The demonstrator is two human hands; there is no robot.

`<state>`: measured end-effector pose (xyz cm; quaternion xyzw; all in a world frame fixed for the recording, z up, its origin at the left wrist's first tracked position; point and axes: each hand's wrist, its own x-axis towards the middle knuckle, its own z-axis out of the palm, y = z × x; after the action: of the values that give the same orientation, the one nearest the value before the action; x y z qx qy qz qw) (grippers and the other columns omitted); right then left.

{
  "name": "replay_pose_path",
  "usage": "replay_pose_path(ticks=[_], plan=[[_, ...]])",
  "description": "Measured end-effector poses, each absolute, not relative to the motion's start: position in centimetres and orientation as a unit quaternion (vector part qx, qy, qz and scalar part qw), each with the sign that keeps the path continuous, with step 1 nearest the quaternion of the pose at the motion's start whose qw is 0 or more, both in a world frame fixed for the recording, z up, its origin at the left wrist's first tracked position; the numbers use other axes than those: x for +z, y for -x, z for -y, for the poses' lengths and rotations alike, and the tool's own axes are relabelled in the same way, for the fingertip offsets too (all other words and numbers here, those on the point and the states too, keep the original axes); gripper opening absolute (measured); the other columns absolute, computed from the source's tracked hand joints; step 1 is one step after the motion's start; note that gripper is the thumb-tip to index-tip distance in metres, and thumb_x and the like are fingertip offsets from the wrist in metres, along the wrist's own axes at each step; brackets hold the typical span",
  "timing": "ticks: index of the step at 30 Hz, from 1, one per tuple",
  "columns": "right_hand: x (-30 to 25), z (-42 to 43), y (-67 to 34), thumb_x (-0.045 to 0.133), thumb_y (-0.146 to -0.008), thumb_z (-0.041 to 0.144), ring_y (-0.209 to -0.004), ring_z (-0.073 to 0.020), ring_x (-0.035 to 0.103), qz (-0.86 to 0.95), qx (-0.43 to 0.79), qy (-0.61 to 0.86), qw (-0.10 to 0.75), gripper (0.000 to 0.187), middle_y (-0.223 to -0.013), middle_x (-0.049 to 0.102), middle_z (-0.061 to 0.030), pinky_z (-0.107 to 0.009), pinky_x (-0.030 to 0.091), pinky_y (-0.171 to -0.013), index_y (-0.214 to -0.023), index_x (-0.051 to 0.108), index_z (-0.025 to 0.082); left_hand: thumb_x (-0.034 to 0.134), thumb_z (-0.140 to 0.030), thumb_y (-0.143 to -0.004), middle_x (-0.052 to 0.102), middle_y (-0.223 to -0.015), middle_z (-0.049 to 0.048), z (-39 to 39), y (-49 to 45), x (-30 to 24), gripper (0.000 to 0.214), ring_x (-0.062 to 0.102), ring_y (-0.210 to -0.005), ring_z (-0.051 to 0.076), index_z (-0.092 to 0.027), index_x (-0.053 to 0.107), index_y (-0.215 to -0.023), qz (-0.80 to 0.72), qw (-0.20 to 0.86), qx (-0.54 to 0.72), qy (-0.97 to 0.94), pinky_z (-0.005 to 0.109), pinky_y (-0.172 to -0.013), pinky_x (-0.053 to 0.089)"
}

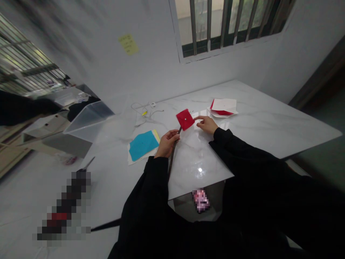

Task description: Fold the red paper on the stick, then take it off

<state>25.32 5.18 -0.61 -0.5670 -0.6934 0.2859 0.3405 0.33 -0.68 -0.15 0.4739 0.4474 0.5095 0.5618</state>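
Note:
My left hand (168,143) is closed around a thin dark stick (172,158) that slants up over the table. At the stick's upper end is a red paper pinwheel (184,122), roughly square, with a small pale pin head at its middle. My right hand (207,124) is at the pinwheel's right side. Its index finger reaches out to the red edge, the thumb stays apart, and the other fingers are curled with nothing visible in them. Left of my left hand lie blue paper sheets (144,144) on white and yellow ones.
White and red folded papers (223,108) lie at the back right of the marble-patterned table (258,133). Behind the pinwheel are thin cables (144,113). A clear plastic bin (88,120) stands at the left, and a blurred-out dark object (63,205) lies at the front left.

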Motion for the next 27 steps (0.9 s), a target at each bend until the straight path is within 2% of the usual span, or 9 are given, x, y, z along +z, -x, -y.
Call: replay_pose_path(ticks=[2,3,5,16,19,22,25,27], plan=[[-0.50,-5.25,-25.40,0.058,-0.080,0.026,-0.065,-0.0161,0.056,0.708,0.288,0.575,0.292,0.028,-0.062,0.064,-0.0010,-0.028,0.039,-0.069,-0.088,0.083,0.017,0.092,-0.034,-0.062,0.066,-0.079,0.0007,0.62,-0.30,-0.23,0.046,0.058,-0.070,0.013,-0.017,0.072,-0.099,-0.445,0.563,0.509,-0.474,0.028,-0.068,0.044],[-0.45,-5.27,-25.40,0.058,-0.080,0.027,-0.066,-0.0165,0.057,0.712,0.287,0.579,0.276,0.026,-0.062,0.064,-0.0020,-0.028,0.038,-0.068,-0.078,0.082,0.017,0.092,-0.034,-0.062,0.066,-0.079,0.0008,0.59,-0.28,-0.26,0.046,0.058,-0.070,0.012,-0.017,0.072,-0.099,-0.443,0.564,0.510,-0.474,0.028,-0.067,0.044],[-0.38,-5.29,-25.37,0.057,-0.081,0.026,-0.067,-0.0166,0.058,0.714,0.277,0.584,0.269,0.027,-0.064,0.066,-0.0024,-0.029,0.038,-0.069,-0.073,0.081,0.017,0.092,-0.033,-0.061,0.066,-0.079,0.0006,0.55,-0.26,-0.29,0.046,0.058,-0.069,0.012,-0.017,0.072,-0.099,-0.439,0.566,0.513,-0.473,0.027,-0.067,0.043],[-0.74,-5.39,-25.23,0.057,-0.086,0.023,-0.067,-0.0153,0.058,0.705,0.270,0.593,0.281,0.026,-0.066,0.067,-0.0011,-0.027,0.038,-0.070,-0.080,0.082,0.017,0.094,-0.034,-0.060,0.066,-0.078,-0.0001,0.66,-0.21,-0.16,0.046,0.059,-0.069,0.011,-0.017,0.073,-0.097,-0.435,0.571,0.514,-0.470,0.025,-0.064,0.044],[-0.82,-5.37,-25.21,0.060,-0.087,0.025,-0.070,-0.0162,0.061,0.689,0.269,0.601,0.302,0.023,-0.072,0.070,-0.0023,-0.027,0.040,-0.072,-0.084,0.081,0.017,0.094,-0.033,-0.060,0.066,-0.078,0.0000,0.59,-0.18,-0.26,0.045,0.058,-0.069,0.011,-0.017,0.073,-0.096,-0.435,0.570,0.517,-0.468,0.024,-0.064,0.044],[-0.81,-5.42,-25.25,0.064,-0.085,0.024,-0.075,-0.0173,0.062,0.667,0.264,0.613,0.331,0.023,-0.080,0.072,-0.0038,-0.028,0.043,-0.076,-0.100,0.081,0.017,0.094,-0.032,-0.059,0.067,-0.079,-0.0001,0.49,-0.13,-0.39,0.045,0.058,-0.069,0.011,-0.017,0.073,-0.096,-0.436,0.572,0.518,-0.463,0.025,-0.065,0.044],[-0.48,-5.29,-25.26,0.065,-0.082,0.020,-0.074,-0.0164,0.059,0.646,0.276,0.618,0.353,0.047,-0.083,0.071,-0.0036,-0.027,0.044,-0.076,-0.128,0.072,0.014,0.094,-0.033,-0.060,0.067,-0.080,0.0003,0.37,-0.05,-0.54,0.046,0.059,-0.070,0.011,-0.017,0.073,-0.097,-0.438,0.572,0.517,-0.462,0.026,-0.066,0.044],[-0.13,-4.96,-25.13,0.064,-0.082,0.020,-0.066,-0.0141,0.054,0.673,0.341,0.576,0.314,0.051,-0.075,0.066,-0.0017,-0.026,0.042,-0.068,-0.132,0.070,0.011,0.094,-0.033,-0.060,0.066,-0.080,0.0003,0.29,0.01,-0.63,0.046,0.059,-0.070,0.012,-0.017,0.073,-0.098,-0.442,0.566,0.521,-0.461,0.026,-0.066,0.044]])
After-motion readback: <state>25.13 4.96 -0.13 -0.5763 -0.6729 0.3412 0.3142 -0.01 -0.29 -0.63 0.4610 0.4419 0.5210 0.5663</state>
